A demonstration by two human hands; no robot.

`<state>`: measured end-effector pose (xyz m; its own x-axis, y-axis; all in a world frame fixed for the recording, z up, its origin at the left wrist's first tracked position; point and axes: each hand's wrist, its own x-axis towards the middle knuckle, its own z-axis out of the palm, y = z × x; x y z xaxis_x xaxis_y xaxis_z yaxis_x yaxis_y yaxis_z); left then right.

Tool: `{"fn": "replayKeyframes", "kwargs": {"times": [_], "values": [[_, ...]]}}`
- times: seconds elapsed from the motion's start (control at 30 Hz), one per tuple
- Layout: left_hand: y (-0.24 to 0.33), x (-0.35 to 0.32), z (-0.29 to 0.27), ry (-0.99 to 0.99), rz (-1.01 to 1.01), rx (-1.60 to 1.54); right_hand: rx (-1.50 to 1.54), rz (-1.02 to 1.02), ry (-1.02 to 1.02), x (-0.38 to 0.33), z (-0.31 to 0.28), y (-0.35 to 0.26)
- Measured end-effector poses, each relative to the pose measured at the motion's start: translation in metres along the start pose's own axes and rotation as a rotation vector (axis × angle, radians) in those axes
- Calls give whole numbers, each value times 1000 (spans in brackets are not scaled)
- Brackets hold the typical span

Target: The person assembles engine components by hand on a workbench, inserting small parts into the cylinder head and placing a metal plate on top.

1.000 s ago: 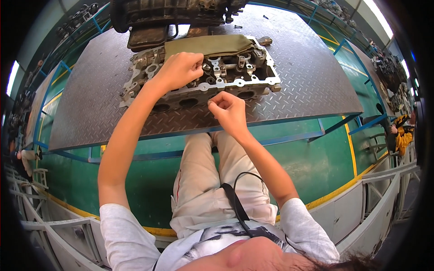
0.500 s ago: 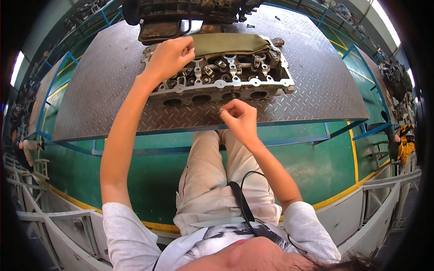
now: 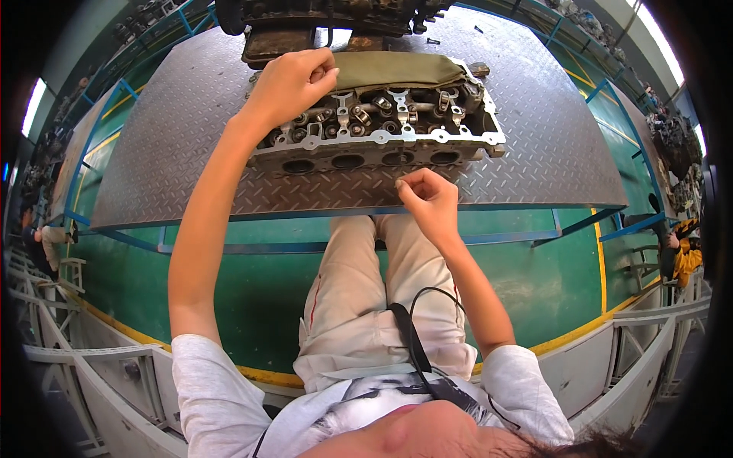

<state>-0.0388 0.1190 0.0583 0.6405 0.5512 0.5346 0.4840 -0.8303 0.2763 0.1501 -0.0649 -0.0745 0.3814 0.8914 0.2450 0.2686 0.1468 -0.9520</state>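
Note:
A metal engine cylinder head [image 3: 374, 141] lies on the table, its valve gear facing up and several round ports along its near side. An olive-green cloth [image 3: 401, 70] is spread over its far edge. My left hand [image 3: 296, 84] is closed above the left end of the cylinder head, beside the cloth's left end. Its curled fingers hide whatever they may hold. In front of the near side, above the table edge, my right hand [image 3: 431, 200] has thumb and forefinger pinched together. A tiny dark spot shows at those fingertips, too small to name.
Under the work is a table with a tread-plate metal top [image 3: 172, 145] and a blue frame. A dark engine assembly [image 3: 336, 19] stands at its far side. Small bolts [image 3: 433, 41] lie near it. Other people [image 3: 687, 252] are at the far right and left.
My right hand has moved to the right along the near side, still pinched. My left hand has shifted slightly away from me, still closed. The whole view has shifted a little.

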Motion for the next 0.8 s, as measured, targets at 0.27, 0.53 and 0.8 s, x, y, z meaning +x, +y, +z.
{"fn": "replayKeyframes", "kwargs": {"times": [0.27, 0.53, 0.8], "values": [[37, 3, -9, 50, 110, -48, -81, -36, -41, -15, -28, 3], [81, -2, -12, -57, 187, -284, -408, 55, 16, -68, -136, 26], [83, -14, -15, -254, 147, -486, -1127, 144, -430, -84, -170, 23]]}}
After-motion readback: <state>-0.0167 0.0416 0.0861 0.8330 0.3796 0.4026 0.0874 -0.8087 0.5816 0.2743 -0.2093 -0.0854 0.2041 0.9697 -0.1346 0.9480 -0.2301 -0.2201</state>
